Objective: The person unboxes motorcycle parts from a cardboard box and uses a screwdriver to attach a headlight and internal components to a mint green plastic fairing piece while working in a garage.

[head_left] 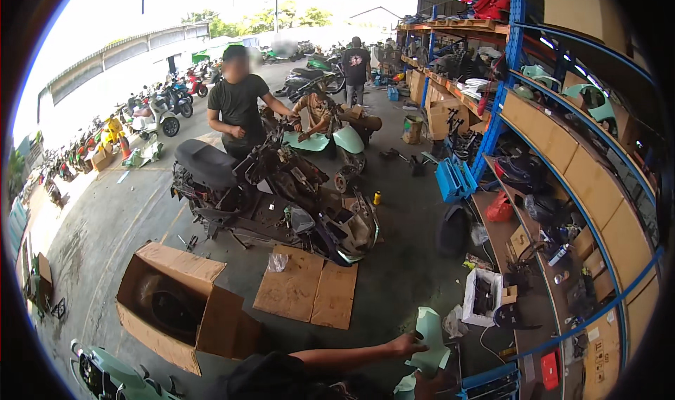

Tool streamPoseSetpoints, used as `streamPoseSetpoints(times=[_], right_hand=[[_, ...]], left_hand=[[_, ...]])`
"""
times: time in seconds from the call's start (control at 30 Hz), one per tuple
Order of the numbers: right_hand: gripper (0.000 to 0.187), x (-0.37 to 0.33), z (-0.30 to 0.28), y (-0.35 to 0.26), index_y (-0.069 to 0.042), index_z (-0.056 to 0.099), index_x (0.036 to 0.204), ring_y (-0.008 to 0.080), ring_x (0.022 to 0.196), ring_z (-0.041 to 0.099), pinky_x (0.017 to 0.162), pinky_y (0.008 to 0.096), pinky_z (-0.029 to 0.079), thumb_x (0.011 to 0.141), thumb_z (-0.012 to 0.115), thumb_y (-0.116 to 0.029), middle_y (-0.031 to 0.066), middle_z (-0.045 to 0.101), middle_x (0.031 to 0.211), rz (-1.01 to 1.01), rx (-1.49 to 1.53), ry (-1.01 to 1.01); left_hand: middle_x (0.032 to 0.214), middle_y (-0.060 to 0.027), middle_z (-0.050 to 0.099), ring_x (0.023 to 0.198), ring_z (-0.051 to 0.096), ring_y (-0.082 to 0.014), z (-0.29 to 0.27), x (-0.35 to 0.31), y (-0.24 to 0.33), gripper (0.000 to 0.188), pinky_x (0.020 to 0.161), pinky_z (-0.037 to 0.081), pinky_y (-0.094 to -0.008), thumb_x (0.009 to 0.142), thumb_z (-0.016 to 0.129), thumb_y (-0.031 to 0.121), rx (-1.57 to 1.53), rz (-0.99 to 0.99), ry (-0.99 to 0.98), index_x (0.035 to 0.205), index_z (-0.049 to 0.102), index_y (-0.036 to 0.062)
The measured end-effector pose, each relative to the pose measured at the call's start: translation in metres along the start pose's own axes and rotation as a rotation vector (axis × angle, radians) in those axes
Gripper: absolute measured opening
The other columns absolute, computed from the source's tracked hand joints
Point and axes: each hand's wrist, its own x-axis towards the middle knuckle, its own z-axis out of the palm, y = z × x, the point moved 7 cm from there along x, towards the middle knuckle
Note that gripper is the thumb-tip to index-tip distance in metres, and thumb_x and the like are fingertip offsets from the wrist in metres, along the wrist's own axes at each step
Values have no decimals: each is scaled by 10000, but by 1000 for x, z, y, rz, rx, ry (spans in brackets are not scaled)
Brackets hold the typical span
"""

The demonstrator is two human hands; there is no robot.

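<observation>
A mint-green scooter body panel (430,335), curved and smooth, is held up at the lower right. My left hand (406,346) reaches across from the lower edge, its fingers closed on the panel's left edge. My right hand (432,384), dark in shadow, grips the same panel at its lower end; its fingers show only in part. Another mint-green piece (405,386) shows beside that hand, and I cannot tell whether it joins the panel.
Ahead, a partly stripped scooter (281,203) stands by flattened cardboard (306,287). An open carton (176,323) sits at the left. Blue-framed shelving (496,112) runs along the right, with a white foam box (484,298) nearby. Two co-workers (239,105) (316,112) are around another scooter.
</observation>
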Motion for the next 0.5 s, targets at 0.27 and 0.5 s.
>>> streamPoseSetpoints(times=[0.27, 0.5], right_hand=[[516, 34, 56, -112, 7, 562, 1245, 261, 1037, 590, 893, 361, 456, 768, 674, -153, 112, 619, 1092, -279, 643, -211], [612, 61, 94, -166, -3, 491, 1363, 110, 799, 534, 797, 330, 498, 773, 526, -163, 31, 550, 905, -51, 1145, -595]], left_hand=[[1433, -216, 334, 1333, 340, -389, -149, -91, -16, 1039, 1110, 309, -483, 644, 853, 483, 249, 261, 1017, 1426, 319, 53], [1474, -159, 391, 1322, 432, -297, -147, -74, -38, 608, 1052, 403, -441, 992, 487, 402, -518, -31, 121, 1497, 299, 122]])
